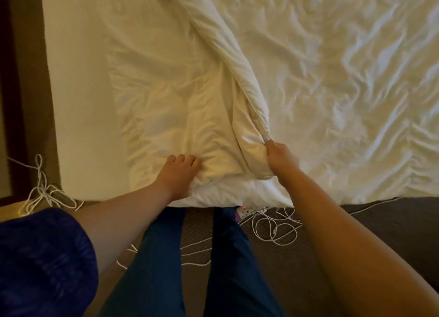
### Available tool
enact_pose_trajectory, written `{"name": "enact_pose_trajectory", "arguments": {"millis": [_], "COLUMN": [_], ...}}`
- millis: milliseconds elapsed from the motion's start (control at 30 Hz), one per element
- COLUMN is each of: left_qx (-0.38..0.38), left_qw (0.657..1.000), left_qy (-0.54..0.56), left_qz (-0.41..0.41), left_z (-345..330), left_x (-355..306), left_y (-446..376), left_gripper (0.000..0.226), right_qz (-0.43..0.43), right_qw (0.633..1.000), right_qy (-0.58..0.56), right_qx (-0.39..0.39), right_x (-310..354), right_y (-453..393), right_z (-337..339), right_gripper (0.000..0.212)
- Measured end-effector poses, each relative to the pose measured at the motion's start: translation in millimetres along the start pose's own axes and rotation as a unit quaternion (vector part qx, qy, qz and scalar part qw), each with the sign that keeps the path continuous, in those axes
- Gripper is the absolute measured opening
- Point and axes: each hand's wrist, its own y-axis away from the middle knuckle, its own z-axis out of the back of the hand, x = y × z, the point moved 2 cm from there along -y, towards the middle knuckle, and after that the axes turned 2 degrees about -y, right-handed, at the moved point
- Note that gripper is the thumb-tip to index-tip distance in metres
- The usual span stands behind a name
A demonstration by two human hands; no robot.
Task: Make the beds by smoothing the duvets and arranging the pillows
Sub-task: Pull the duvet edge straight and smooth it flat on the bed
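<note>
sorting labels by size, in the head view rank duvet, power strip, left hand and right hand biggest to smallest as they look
1. duvet
2. left hand and right hand: look alike
3. power strip, partly hidden

Duvet [332, 79] on bed, cables [273, 226] below.
</note>
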Motion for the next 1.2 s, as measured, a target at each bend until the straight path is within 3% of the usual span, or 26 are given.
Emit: {"name": "enact_pose_trajectory", "arguments": {"millis": [67,200,333,433,533,600,667,767,833,900,967,1033,1100,1167,1200], "left_qx": [0.006,0.024,0.028,-0.013,-0.061,-0.056,-0.063,-0.143,-0.148,-0.062,0.108,0.288,0.411,0.398,0.331], "left_qw": [1.0,0.999,0.995,0.993,0.998,0.991,0.982,0.981,0.978,0.986,0.983,0.952,0.906,0.896,0.912], "left_qy": [0.005,0.0,0.02,0.025,0.013,0.035,0.068,0.108,0.144,0.151,0.139,0.097,0.097,0.184,0.209], "left_qz": [0.003,-0.03,-0.096,-0.116,-0.004,0.118,0.164,0.079,0.018,-0.033,-0.043,-0.035,-0.011,0.075,0.122], "left_z": [0,-4,-29,-50,-62,-72,-87,-117,-136,-146,-137,-109,-65,-22,-2], "left_x": [-4,6,22,26,28,41,56,64,72,81,88,92,98,107,112], "left_y": [-2,15,42,61,81,92,102,116,123,123,116,101,79,51,35], "left_gripper": [0.058,0.053,0.047,0.06,0.07,0.071,0.065,0.042,0.042,0.047,0.052,0.061,0.053,0.026,0.022], "right_qz": [-0.043,-0.101,-0.086,-0.103,-0.099,-0.084,-0.066,-0.025,-0.031,-0.067,-0.067,0.026,0.207,0.349,0.394], "right_qw": [0.997,0.987,0.995,0.993,0.987,0.982,0.974,0.96,0.955,0.951,0.937,0.916,0.893,0.867,0.856], "right_qy": [-0.064,-0.124,0.002,0.039,0.087,0.11,0.108,0.106,0.133,0.142,0.14,0.172,0.222,0.257,0.266], "right_qx": [-0.017,-0.028,-0.052,-0.047,-0.091,-0.13,-0.188,-0.259,-0.262,-0.267,-0.312,-0.36,-0.333,-0.246,-0.201], "right_x": [-15,-57,-108,-133,-143,-139,-127,-115,-123,-134,-127,-104,-70,-33,-14], "right_y": [7,18,21,24,30,34,38,44,47,45,41,43,56,62,58], "right_z": [6,12,9,-3,-11,-13,-17,-29,-32,-30,-33,-45,-69,-105,-124], "right_gripper": [0.037,0.029,0.031,0.042,0.053,0.048,0.041,0.037,0.03,0.026,0.028,0.042,0.056,0.061,0.063]}}
